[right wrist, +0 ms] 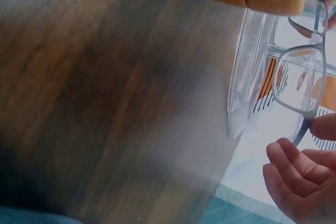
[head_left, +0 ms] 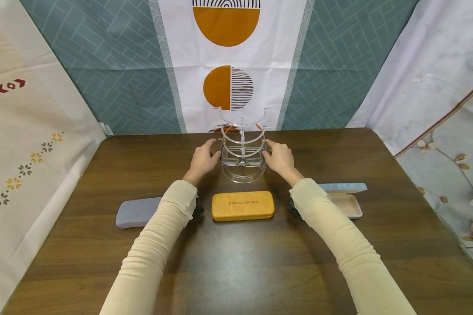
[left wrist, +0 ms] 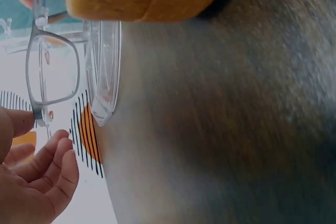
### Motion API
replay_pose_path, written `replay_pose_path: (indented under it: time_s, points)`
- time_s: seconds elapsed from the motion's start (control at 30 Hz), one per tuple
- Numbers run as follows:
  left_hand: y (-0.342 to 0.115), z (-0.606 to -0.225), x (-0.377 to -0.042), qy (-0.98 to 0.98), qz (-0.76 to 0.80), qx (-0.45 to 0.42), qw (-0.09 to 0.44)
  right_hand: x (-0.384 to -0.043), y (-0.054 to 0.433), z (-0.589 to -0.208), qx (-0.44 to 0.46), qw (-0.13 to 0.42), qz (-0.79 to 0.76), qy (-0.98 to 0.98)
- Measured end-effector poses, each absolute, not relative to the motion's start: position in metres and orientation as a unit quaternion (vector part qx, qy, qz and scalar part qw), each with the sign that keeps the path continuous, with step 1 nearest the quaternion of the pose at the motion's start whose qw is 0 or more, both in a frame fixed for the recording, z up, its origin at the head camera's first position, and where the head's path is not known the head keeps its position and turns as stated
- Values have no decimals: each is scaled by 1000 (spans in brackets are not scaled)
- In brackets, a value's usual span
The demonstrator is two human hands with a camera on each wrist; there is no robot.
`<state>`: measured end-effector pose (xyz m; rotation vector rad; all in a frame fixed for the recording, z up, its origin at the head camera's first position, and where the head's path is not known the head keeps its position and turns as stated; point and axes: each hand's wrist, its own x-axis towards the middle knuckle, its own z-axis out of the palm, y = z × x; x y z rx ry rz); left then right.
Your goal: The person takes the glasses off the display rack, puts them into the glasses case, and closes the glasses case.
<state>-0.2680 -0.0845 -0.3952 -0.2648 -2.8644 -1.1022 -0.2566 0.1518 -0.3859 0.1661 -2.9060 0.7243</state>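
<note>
Grey-framed eyeglasses (head_left: 254, 164) are at the lowest tier of a clear multi-tier display stand (head_left: 242, 178), which stands near the table's far edge. My left hand (head_left: 202, 161) pinches the left end of the frame, its thumb at the hinge in the left wrist view, where the eyeglasses (left wrist: 30, 72) show large. On the other side my right hand (head_left: 280, 159) pinches the right end; the right wrist view shows that thumb by the hinge of the eyeglasses (right wrist: 321, 51). In both wrist views the other fingers are loosely bent. Whether the frame rests on the stand cannot be told.
A closed yellow glasses case (head_left: 242, 205) lies in front of the stand. To the left is a grey-blue case (head_left: 138, 212), partly behind the left sleeve. An open light-blue case (head_left: 348, 205) lies right, partly behind the right sleeve. Patterned cloth (head_left: 134, 87) hangs behind the table.
</note>
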Motion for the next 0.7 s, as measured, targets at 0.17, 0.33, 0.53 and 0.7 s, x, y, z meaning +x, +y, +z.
replay_pose_path:
  time_s: [0.17,0.33,0.53,0.7]
  points:
    - [-81,-395,-268,-922,-375,-94,26,-256,149,-389,52,75,266,-960]
    - [-78,-395,-267,-915,-393,-89,17,-256,146,-389,54,73,286,-954]
    - [-76,-396,-267,-909,-408,-81,29,-256,144,-388,61,85,293,-950]
    - [-76,-396,-266,-901,-427,-72,41,-254,145,-385,59,96,310,-944]
